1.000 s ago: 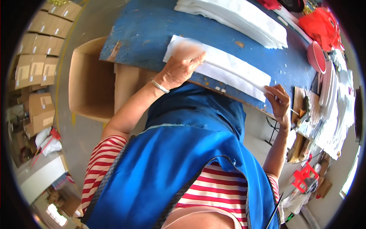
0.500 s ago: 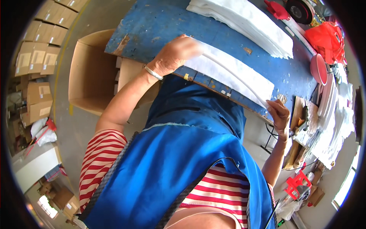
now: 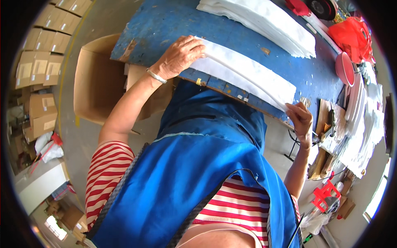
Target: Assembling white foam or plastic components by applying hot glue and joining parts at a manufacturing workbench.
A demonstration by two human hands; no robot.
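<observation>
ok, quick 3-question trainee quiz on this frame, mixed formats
1. True or false: the left hand rests flat on the folded white fabric strip.
2. Which part of the strip does the right hand pinch? A) the far edge B) the end at the table's near edge C) the middle
3. Fill in: the worktable has a worn ____ top.

Key: 1 true; 2 B; 3 blue.

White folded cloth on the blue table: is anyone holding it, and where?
Yes: the left hand presses one end of the white cloth, and the right hand pinches the other.
</observation>
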